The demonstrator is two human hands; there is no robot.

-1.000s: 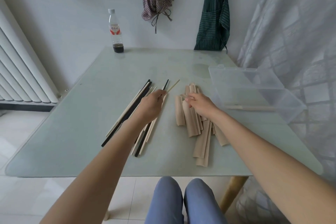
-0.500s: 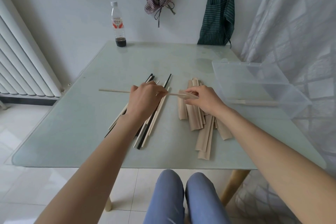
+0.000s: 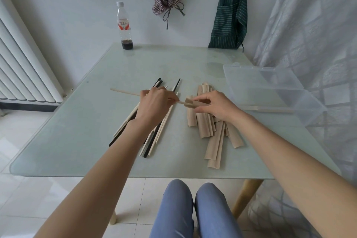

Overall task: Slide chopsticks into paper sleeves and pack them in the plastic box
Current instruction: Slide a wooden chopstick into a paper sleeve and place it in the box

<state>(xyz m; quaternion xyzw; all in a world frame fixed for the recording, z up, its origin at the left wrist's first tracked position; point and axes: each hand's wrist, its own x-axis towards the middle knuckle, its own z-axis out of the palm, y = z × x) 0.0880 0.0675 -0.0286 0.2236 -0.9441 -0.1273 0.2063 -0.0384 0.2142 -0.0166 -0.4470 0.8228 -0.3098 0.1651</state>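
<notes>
My left hand [image 3: 154, 102] pinches a pale wooden chopstick [image 3: 125, 92] held level above the table, its tip at the open mouth of a brown paper sleeve [image 3: 190, 103]. My right hand [image 3: 216, 105] grips that sleeve, just above the heap of brown sleeves [image 3: 214, 127]. Black and pale loose chopsticks [image 3: 152, 137] lie under my left wrist. The clear plastic box [image 3: 270, 91] stands open at the right, with one sleeved chopstick [image 3: 270, 109] lying in it.
A glass table [image 3: 96, 121] carries everything. A plastic bottle [image 3: 125, 25] with dark liquid stands at the far edge. A radiator [image 3: 23, 75] is on the left, a curtain [image 3: 309, 25] on the right, aprons hang on the wall.
The sleeve has been lifted off the heap and its mouth opened. The chopstick's tip has come right up to the sleeve's mouth.
</notes>
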